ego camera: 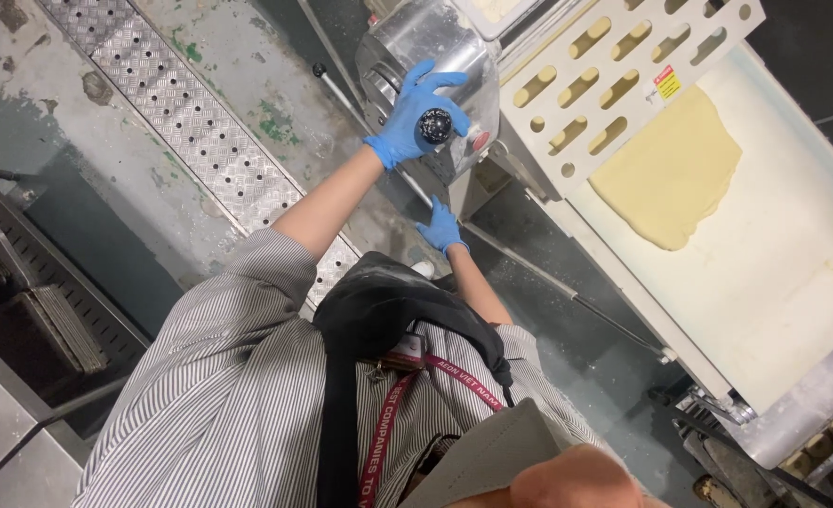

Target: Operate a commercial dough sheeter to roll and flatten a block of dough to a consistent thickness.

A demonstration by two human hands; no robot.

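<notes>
left hand [416,111]: grip closed round black knob [435,124] at 12 | right hand [441,228]: open, empty, flat | dough [671,169] at 2

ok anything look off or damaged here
The dough sheet lies askew on the white belt, its lower edge ragged. The floor paint is worn and patchy beside the drain grate. Left hand grips the black knob; nothing spilled.

Flattened dough sheet [666,174] lay on white conveyor belt [793,282]. Perforated metal drain grate [186,122] ran across stained concrete floor [78,160].
</notes>
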